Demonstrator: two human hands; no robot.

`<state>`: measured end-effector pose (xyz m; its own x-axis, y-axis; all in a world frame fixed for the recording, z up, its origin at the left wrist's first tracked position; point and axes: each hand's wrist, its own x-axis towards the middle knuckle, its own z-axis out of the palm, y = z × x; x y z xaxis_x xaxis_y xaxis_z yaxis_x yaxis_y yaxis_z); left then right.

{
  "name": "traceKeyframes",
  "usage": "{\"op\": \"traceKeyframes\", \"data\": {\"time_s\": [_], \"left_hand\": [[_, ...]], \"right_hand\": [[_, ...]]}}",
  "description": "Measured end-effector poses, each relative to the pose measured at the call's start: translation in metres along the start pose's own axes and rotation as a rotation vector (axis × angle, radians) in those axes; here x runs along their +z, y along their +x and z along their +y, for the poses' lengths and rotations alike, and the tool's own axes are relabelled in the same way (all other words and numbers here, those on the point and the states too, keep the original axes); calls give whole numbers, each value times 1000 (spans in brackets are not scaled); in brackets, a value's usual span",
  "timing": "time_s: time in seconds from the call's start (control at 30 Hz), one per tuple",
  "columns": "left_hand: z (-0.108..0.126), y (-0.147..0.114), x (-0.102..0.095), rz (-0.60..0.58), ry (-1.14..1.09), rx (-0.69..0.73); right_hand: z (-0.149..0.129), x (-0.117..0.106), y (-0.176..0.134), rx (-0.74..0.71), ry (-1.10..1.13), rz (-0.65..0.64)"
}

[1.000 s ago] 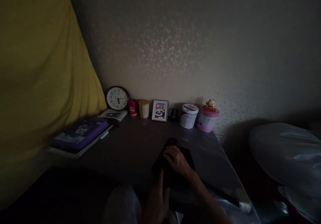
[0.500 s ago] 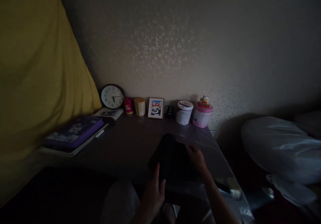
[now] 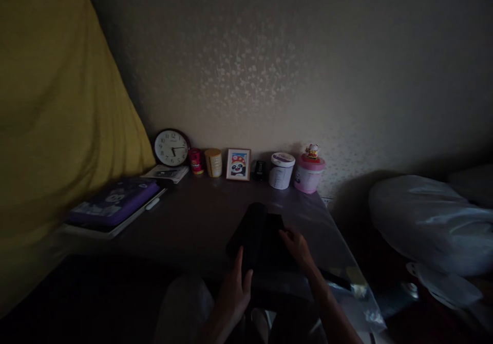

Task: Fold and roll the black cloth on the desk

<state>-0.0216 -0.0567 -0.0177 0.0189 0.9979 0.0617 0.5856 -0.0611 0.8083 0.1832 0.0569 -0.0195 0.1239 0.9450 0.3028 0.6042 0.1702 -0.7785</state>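
Note:
A black folded piece, apparently soft like cloth (image 3: 248, 236), lies on the near part of the dark table; its exact kind is lost in the dim light. It has a rounded, thicker left part and a flatter flap (image 3: 274, 228) on the right. My left hand (image 3: 235, 290) is at its near left edge, index finger and thumb stretched apart, fingertips against it. At the right edge of the flap, my right hand (image 3: 296, 244) pinches the black piece between thumb and fingers.
Along the wall stand a clock (image 3: 172, 147), a red can (image 3: 196, 161), a yellow-lidded jar (image 3: 213, 163), a panda picture frame (image 3: 238, 165), a white tub (image 3: 282, 171) and a pink tub (image 3: 308, 175). A purple case (image 3: 115, 203) lies left; plastic bags (image 3: 427, 226) are right.
My right hand has shifted slightly left along the flap's edge, its fingers now nearer the thicker part. My left hand stays at the near left edge. The view has moved slightly.

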Motion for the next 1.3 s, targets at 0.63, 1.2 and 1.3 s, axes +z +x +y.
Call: {"op": "traceKeyframes", "data": {"time_s": [0.63,1.2,1.3], "left_hand": [[1,2,-3,-16,102,30],[7,-2,-7,-10,-40,85],[10,-2,-10,-53,-42,121]], "right_hand": [[-69,24,15,49,343,-94],[-89,59,21,-17,118,-375],[-92,59,19,-83,67,-397]]}}
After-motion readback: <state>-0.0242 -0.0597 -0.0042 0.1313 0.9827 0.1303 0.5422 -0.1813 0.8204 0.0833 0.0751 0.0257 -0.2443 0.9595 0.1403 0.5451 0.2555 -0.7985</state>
